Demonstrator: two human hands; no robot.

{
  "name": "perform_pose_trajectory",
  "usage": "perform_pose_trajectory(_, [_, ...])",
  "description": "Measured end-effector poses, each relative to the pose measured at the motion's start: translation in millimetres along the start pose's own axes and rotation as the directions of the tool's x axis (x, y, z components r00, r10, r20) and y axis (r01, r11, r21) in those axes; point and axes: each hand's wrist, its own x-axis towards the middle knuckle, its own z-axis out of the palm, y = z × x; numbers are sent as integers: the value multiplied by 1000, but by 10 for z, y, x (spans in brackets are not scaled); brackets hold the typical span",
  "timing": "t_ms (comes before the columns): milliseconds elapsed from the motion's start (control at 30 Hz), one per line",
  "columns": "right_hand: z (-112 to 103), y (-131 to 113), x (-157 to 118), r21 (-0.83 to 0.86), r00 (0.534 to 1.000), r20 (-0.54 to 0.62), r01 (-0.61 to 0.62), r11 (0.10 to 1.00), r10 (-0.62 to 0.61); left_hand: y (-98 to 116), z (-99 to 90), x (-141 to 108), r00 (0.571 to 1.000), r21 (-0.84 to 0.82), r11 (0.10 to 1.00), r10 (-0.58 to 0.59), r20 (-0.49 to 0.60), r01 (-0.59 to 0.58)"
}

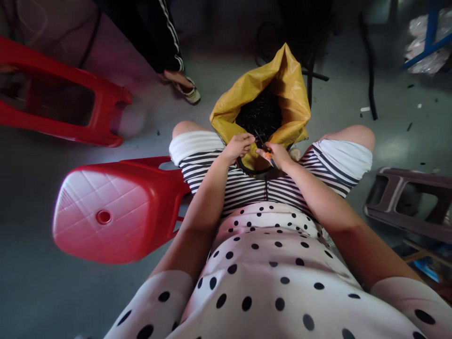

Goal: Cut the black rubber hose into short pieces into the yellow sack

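Note:
Between my knees stands a yellow sack (233, 101) with its mouth open. Many small black pieces (259, 113) lie inside it. Over the near rim, my right hand (277, 155) is closed around scissors (261, 140) with dark blades and something orange at the handle. The blades point up and left, toward my other hand. My left hand (240, 146) is pinched just left of the blades, and what its fingertips hold is too small to make out.
A red stool (123, 212) stands close on my left, with another red stool (102, 94) beyond it. Ahead left is a person's foot (190, 92). A brown stool (409, 197) is at right. Black strips (369, 70) lie on the floor.

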Motion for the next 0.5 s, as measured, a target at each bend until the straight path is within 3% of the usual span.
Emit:
perform_pose_trajectory(267, [60,35,46,8,990,-126,68,998,-67,-70,-69,26,999,-12,999,42,-24,-42])
perform_pose_trajectory(400, [32,53,85,264,981,-195,70,962,-18,-72,11,-11,998,48,999,3,70,-7])
perform_pose_trajectory(500, [6,66,131,515,986,-164,68,855,20,-71,100,-49,975,68,994,-99,198,87])
